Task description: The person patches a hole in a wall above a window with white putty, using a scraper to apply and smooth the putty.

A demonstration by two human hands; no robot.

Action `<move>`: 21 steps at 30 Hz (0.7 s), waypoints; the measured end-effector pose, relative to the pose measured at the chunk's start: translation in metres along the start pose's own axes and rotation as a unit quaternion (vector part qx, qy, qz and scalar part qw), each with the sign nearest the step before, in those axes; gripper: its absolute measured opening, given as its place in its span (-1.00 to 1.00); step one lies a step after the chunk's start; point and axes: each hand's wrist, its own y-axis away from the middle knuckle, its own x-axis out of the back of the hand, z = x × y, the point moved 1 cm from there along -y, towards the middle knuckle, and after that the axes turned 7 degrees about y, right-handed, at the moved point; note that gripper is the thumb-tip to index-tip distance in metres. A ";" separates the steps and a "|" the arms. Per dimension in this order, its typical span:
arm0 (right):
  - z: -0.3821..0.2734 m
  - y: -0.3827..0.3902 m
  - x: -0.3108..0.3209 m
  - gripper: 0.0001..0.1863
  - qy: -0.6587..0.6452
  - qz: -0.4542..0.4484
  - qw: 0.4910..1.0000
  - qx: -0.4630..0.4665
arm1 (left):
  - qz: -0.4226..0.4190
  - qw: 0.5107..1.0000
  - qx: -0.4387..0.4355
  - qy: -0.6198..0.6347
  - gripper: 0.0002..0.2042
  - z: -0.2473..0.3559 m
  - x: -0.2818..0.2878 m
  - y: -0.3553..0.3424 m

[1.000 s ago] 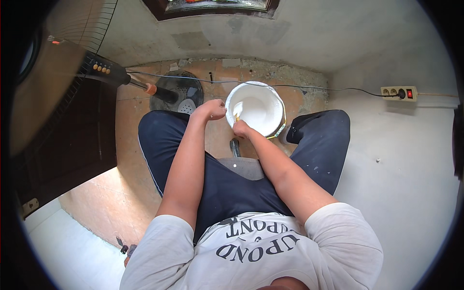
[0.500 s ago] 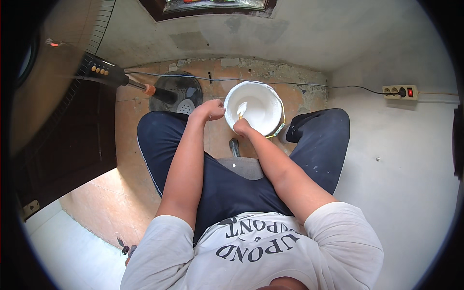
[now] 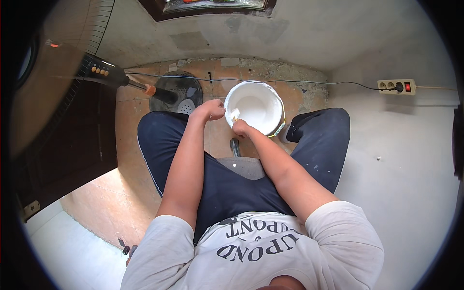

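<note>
A white bucket [image 3: 278, 108] stands on the floor between my knees, with white material coating its inner wall and bottom. My left hand [image 3: 211, 110] is closed at the bucket's left rim, its fingertips partly hidden there. A paintbrush [image 3: 235, 114] with a yellowish handle and a white-coated head is in my right hand [image 3: 240, 127]. The right fist sits over the near rim, and the brush head is inside the bucket by the near left wall.
A fan [image 3: 104, 70] on a round black base [image 3: 195, 87] stands at the left. Its dark cable [image 3: 232, 79] stretches behind the bucket to a power strip [image 3: 396, 87] at the right wall. A grey seat [image 3: 241, 169] is under me. A dark-framed window [image 3: 208, 13] is far ahead.
My right hand has shifted slightly left, and the paintbrush head has moved left and lower, toward the near wall. The power strip has swung slightly left. My left hand and the bucket stay put.
</note>
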 end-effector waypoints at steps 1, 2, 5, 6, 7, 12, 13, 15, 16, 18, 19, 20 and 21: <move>0.001 0.000 0.001 -0.76 0.033 0.016 0.999 -0.023 | 0.001 1.000 -0.003 -0.004 -0.54 0.000 0.000 0.000; 0.001 -0.001 0.001 -0.76 0.033 0.008 0.999 -0.003 | 0.001 1.000 -0.004 -0.004 -0.54 0.001 0.000 -0.001; 0.003 -0.002 -0.004 -0.76 -0.018 0.012 1.000 -0.005 | -0.003 1.000 -0.001 0.006 -0.54 0.000 0.000 -0.001; 0.003 -0.003 -0.005 -0.80 -0.028 0.022 0.999 0.009 | -0.005 1.000 0.000 0.006 -0.54 0.000 0.000 -0.001; 0.005 -0.003 -0.005 -0.82 -0.041 0.049 0.998 -0.002 | -0.010 1.000 -0.004 0.008 -0.54 0.000 0.000 -0.002; 0.008 -0.008 -0.005 -0.84 -0.082 -0.041 0.996 0.001 | 0.001 1.000 -0.002 0.022 -0.54 -0.002 -0.001 -0.003; 0.008 -0.009 -0.004 -0.83 -0.112 -0.067 0.990 -0.050 | -0.004 1.000 0.000 0.024 -0.54 -0.002 0.000 -0.003; 0.010 -0.011 -0.001 -0.81 -0.116 -0.058 0.991 -0.038 | 0.001 1.000 0.002 0.019 -0.55 -0.001 0.002 -0.003; 0.011 -0.012 0.001 -0.78 -0.106 -0.026 0.992 -0.065 | -0.002 1.000 0.001 0.018 -0.55 0.000 0.003 -0.001; 0.016 -0.012 0.005 -0.78 -0.221 -0.031 0.974 -0.049 | 0.005 1.000 0.005 0.020 -0.55 0.005 0.006 0.004; 0.020 -0.012 0.009 -0.77 -0.320 -0.013 0.945 -0.067 | 0.003 1.000 0.005 0.029 -0.55 0.008 0.008 0.008; 0.022 -0.012 0.013 -0.84 -0.338 -0.005 0.939 -0.068 | 0.002 1.000 0.005 0.023 -0.53 0.012 0.011 0.012; 0.025 -0.012 0.017 -0.84 -0.344 -0.017 0.938 -0.042 | 0.008 1.000 0.004 0.016 -0.53 0.016 0.013 0.018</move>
